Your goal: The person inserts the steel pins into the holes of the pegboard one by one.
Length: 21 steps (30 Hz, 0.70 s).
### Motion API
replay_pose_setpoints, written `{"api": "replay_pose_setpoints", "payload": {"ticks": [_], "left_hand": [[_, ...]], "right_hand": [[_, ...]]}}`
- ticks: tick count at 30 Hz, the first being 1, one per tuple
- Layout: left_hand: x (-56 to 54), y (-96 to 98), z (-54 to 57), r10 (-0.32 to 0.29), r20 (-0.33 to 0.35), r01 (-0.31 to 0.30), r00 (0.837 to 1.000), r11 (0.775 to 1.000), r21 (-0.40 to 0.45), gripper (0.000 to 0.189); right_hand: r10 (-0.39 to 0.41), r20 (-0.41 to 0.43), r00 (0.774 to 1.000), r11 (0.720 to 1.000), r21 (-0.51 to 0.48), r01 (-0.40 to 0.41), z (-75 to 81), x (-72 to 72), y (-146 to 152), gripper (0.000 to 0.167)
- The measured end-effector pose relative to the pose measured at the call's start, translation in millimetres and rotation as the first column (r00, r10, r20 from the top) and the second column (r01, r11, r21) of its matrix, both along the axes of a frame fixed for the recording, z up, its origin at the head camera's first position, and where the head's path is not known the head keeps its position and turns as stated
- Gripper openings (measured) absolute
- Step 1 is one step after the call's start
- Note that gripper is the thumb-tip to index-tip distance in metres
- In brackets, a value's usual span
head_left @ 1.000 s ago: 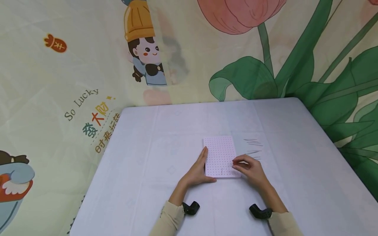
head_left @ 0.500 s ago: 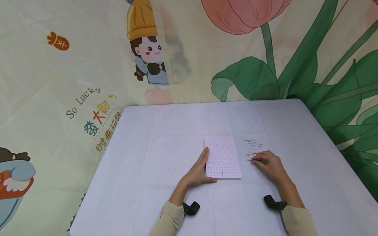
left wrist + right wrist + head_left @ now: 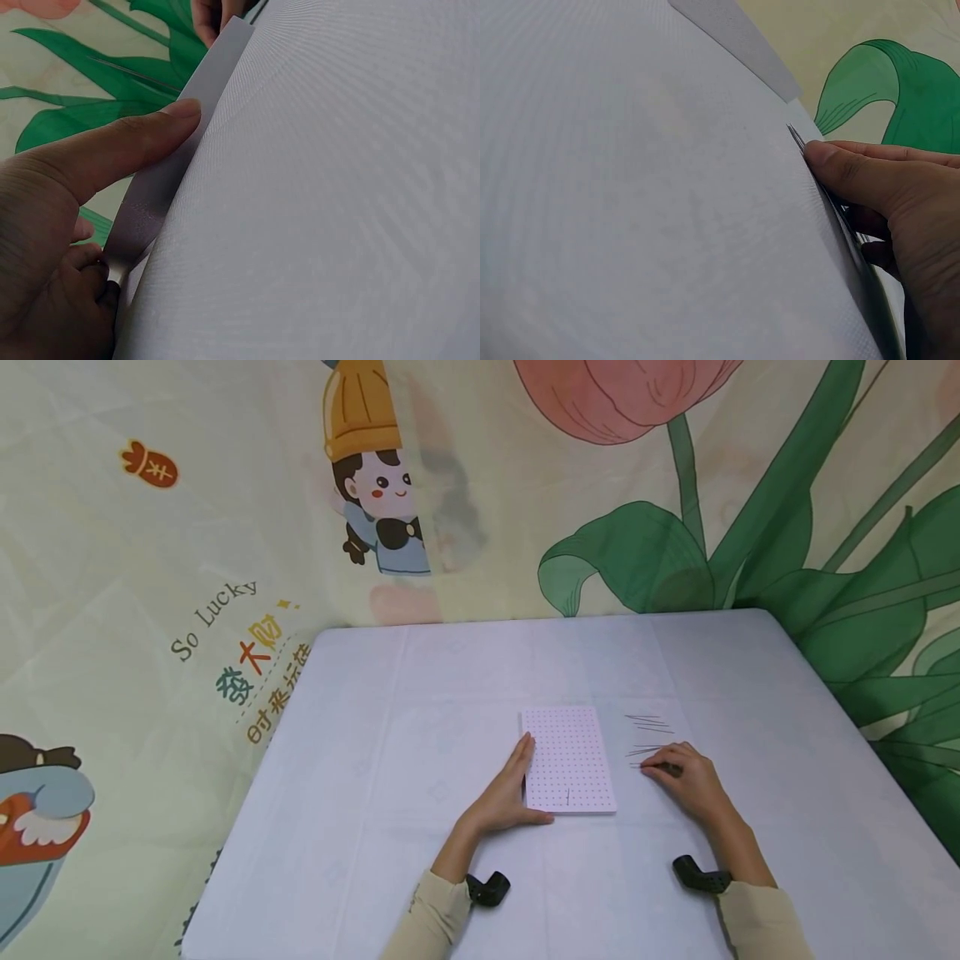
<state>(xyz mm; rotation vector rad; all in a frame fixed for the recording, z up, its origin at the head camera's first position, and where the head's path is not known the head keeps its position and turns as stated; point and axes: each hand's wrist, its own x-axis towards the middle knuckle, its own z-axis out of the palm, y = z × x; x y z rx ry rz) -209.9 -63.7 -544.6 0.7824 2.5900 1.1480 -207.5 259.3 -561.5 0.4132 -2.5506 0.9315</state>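
Observation:
A small white board point(image 3: 570, 752) with rows of dots lies on the table. My left hand point(image 3: 501, 793) steadies its near left corner, fingers straight along the left side, thumb point(image 3: 161, 135) pressed on the front edge. One thin needle point(image 3: 567, 797) stands up from the board near its front; in the left wrist view this needle point(image 3: 135, 75) shows as a dark line. To the right of the board, my right hand point(image 3: 686, 777) is down at the table, thumb and fingertips pinching a thin metal needle point(image 3: 795, 135). Its far part is hidden by the hand.
Several thin needles point(image 3: 649, 723) lie on the white tablecloth right of the board, with more needles point(image 3: 641, 750) just beyond my right fingertips. A printed cloth backdrop point(image 3: 480, 485) rises behind the table's far edge. Each wrist wears a black camera point(image 3: 487, 889).
My right hand has moved right, from the board's right edge to the loose needles, and its fingertips have closed there. My left hand keeps its place at the board's corner.

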Motion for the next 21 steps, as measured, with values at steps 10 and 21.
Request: {"api": "replay_pose_setpoints", "payload": {"ticks": [10, 21], "left_hand": [[-0.3, -1.0, 0.8, 0.0, 0.009, 0.0, 1.0, 1.0, 0.014, 0.125], [1.7, -1.1, -0.2, 0.003, 0.015, -0.003, 1.0, 1.0, 0.02, 0.126]], "right_hand": [[-0.005, 0.047, 0.999, 1.0, -0.026, 0.006, 0.4, 0.3, -2.0, 0.012], [-0.008, 0.115, 0.993, 0.998, 0.058, 0.002, 4.4, 3.2, -6.2, 0.005]]}}
